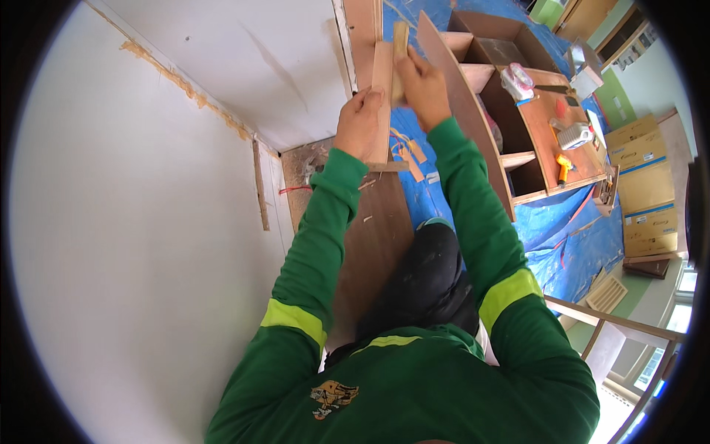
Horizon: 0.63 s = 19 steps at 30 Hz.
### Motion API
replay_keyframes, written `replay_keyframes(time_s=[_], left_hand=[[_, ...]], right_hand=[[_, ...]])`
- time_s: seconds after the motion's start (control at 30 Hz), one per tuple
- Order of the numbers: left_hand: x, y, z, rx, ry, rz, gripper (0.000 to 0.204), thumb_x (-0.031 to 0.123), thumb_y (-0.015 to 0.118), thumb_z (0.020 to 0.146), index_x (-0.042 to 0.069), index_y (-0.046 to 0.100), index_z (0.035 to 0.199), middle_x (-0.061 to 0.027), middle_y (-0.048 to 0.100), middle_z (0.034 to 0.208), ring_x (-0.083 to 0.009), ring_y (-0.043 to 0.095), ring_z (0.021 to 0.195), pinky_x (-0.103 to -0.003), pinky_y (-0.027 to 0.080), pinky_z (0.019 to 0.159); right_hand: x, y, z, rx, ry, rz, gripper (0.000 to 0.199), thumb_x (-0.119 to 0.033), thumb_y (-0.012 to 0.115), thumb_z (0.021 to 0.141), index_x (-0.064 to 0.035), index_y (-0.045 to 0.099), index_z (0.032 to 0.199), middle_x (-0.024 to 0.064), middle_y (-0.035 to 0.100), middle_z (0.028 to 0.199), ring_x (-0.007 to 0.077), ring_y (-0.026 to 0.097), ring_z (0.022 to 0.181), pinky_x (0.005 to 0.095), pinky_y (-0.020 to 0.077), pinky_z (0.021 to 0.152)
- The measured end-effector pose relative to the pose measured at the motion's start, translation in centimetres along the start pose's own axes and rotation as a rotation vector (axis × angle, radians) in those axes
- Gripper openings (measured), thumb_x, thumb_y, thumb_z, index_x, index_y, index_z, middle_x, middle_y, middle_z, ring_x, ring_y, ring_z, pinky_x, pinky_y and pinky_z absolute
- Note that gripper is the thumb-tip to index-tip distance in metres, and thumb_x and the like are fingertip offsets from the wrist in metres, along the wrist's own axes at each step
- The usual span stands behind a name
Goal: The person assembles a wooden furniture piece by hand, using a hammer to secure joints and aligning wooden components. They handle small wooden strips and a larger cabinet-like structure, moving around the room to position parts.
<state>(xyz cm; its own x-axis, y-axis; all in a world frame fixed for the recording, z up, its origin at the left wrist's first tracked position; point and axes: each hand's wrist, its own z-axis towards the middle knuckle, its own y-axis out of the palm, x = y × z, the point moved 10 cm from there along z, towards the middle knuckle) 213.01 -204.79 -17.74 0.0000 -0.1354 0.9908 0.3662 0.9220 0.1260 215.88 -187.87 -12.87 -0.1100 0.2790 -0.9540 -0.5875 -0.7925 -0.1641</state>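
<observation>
My left hand [359, 124] is closed on the edge of a pale wooden board [382, 111], which stands upright by the end of the white wall. Wrapped round a short yellowish wood block [400, 37], my right hand [424, 90] sits just right of the board. The block lies close alongside the board; whether the two touch I cannot tell. At the board's lower end is a small wooden strip [387, 167]. Below it, a brown wooden panel [379, 214] lies beside my bent knee.
White wall panels [148, 185] fill the left side. At right, a wooden cabinet [510, 181] carries a yellow-orange tool [564, 169], a white container [575, 135] and other items. Blue sheeting [551, 229] covers the floor there. Cardboard boxes [647, 185] stand further right.
</observation>
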Motion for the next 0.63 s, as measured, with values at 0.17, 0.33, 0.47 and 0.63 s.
replay_keyframes(time_s=[0.17,0.33,0.47,0.63], left_hand=[[0.0,0.4,-1.0,0.038,0.006,-0.086,0.046,0.032,0.060,0.112,-0.007,0.072,0.132,-0.0039,0.073,0.109,-0.0115,0.062,0.101,-0.029,0.051,0.094],[-0.2,-0.4,-1.4,0.072,-0.021,0.001,0.044,0.032,0.059,0.113,-0.006,0.072,0.130,-0.0026,0.071,0.105,-0.0118,0.060,0.094,-0.029,0.050,0.090],[1.0,-0.2,-1.7,0.050,-0.037,-0.069,0.044,0.033,0.059,0.113,-0.004,0.073,0.131,-0.0033,0.072,0.106,-0.0119,0.061,0.096,-0.029,0.051,0.091],[-1.5,-0.5,-0.2,0.058,0.006,0.037,0.047,0.036,0.062,0.112,0.001,0.072,0.140,-0.0070,0.076,0.116,-0.0120,0.066,0.105,-0.029,0.053,0.097]], right_hand=[[-2.7,-1.7,-15.4,-0.077,-0.147,-0.064,0.062,-0.025,0.065,0.111,0.0103,0.049,0.159,0.0129,0.077,0.105,0.0119,0.065,0.088,0.0346,0.0561,0.076],[-3.9,-2.0,-21.4,-0.065,-0.099,0.028,0.061,-0.022,0.064,0.111,0.0109,0.048,0.160,0.0194,0.078,0.121,0.0145,0.068,0.097,0.0341,0.0572,0.086],[1.3,0.6,-6.2,-0.111,-0.007,-0.061,0.065,-0.031,0.070,0.105,0.0095,0.057,0.154,0.0228,0.080,0.116,0.0181,0.073,0.094,0.0335,0.0584,0.084],[4.1,1.2,2.2,-0.023,0.023,0.060,0.066,-0.044,0.074,0.102,-0.0031,0.065,0.153,0.0156,0.083,0.118,0.0121,0.069,0.086,0.0264,0.0573,0.074]])
